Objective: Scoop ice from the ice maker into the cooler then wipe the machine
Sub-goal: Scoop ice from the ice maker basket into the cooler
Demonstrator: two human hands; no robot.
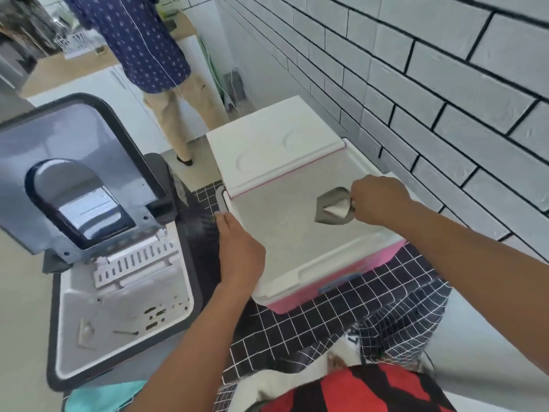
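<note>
Scooping step, dump phase, by the look of it: right hand (375,200) is gripping the handle of a metal ice scoop (332,208) and holding it over the open cooler (297,275), mouth pointing left and down. Can't tell whether any ice is sitting in the scoop or in the cooler. Left hand (237,248) is resting on the cooler's left rim, fingers fairly straight, steadying it, not grasping. Next move probably calls for swinging the scoop left into the ice maker (118,292), whose lid is standing open.

Cooler is pink plastic with a white rim and a smooth white lid (276,144) sitting behind the opening. Ice maker bin is white plastic with a slotted grille, dark frame. Scoop is dull grey metal, tapered. Black grid-patterned cloth (297,331) is lying under the cooler; a teal cloth (98,396) is showing at the bottom edge.
</note>
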